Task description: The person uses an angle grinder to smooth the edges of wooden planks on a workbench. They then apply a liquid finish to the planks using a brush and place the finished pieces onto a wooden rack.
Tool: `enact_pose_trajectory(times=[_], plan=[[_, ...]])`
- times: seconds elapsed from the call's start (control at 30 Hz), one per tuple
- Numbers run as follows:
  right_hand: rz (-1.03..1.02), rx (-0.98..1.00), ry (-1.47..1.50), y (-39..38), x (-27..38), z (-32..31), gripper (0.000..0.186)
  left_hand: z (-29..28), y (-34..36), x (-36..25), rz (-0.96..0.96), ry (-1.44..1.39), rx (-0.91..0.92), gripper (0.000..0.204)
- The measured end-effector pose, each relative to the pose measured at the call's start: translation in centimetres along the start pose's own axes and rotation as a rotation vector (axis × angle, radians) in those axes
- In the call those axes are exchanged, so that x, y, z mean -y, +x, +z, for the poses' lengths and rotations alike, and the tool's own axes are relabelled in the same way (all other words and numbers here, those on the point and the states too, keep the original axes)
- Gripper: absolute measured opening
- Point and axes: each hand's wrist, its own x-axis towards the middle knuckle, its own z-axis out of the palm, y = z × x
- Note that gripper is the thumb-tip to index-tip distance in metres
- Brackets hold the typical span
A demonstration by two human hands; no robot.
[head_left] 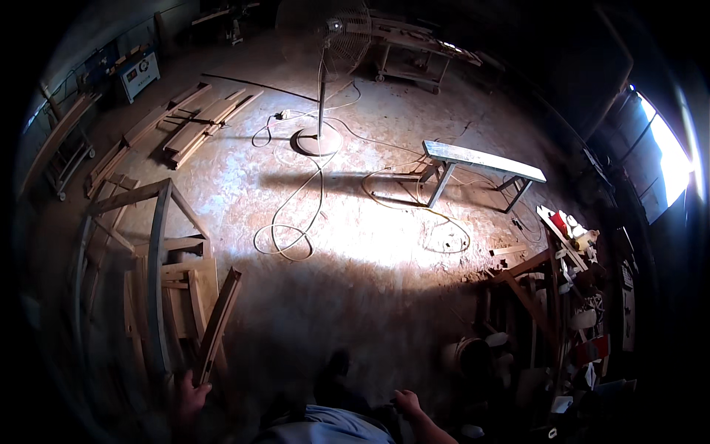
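Note:
My left hand (194, 396) is at the lower left, dim, with thumb and a finger apart. It is next to the near end of a long brown wooden piece (220, 322); whether they touch I cannot tell. Beside it stands a wooden frame (157, 259) with upright legs and a top rail, with several pale boards (203, 292) within and behind it. My right hand (405, 403) is in front of my body at the lower middle, its fingers curled in, and nothing shows in it.
A bench (484, 159) stands on the lit floor, right of a pedestal fan (320, 140) with a looping cable (277, 229). Timber stacks (200, 129) lie at the far left. A cluttered rack (555, 296) and a bucket (467, 355) are on the right.

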Motion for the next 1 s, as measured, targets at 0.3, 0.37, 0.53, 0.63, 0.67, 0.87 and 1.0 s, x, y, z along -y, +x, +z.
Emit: enact_pose_trajectory(times=[0.3,0.37,0.53,0.63,0.67,0.87,1.0], plan=[[-0.331,0.07,0.156,9.7,30.6,-4.2,0.032,14.7,12.5,-15.4,0.104,-0.213,0.292,0.059],[-0.378,0.072,0.208,12.7,35.6,-4.9,0.032,17.3,18.1,-18.5,0.143,-0.213,0.34,0.063],[-0.292,-0.216,0.125,21.1,40.5,-11.8,0.033,23.2,29.9,-31.9,0.295,0.223,0.317,0.069],[-0.122,-0.568,-0.019,23.2,40.5,-15.9,0.035,27.4,34.0,-42.9,0.301,-0.021,0.373,0.052],[-0.039,-0.507,0.143,23.0,40.7,-17.0,0.034,28.7,35.8,-47.0,0.328,0.021,0.386,0.049],[0.149,-0.4,0.489,24.3,48.8,-17.2,0.033,36.9,46.5,-67.3,0.424,0.136,0.459,0.04],[0.195,-0.352,0.57,35.2,61.1,-20.3,0.031,41.5,53.7,-77.6,0.534,0.218,0.412,0.043]])
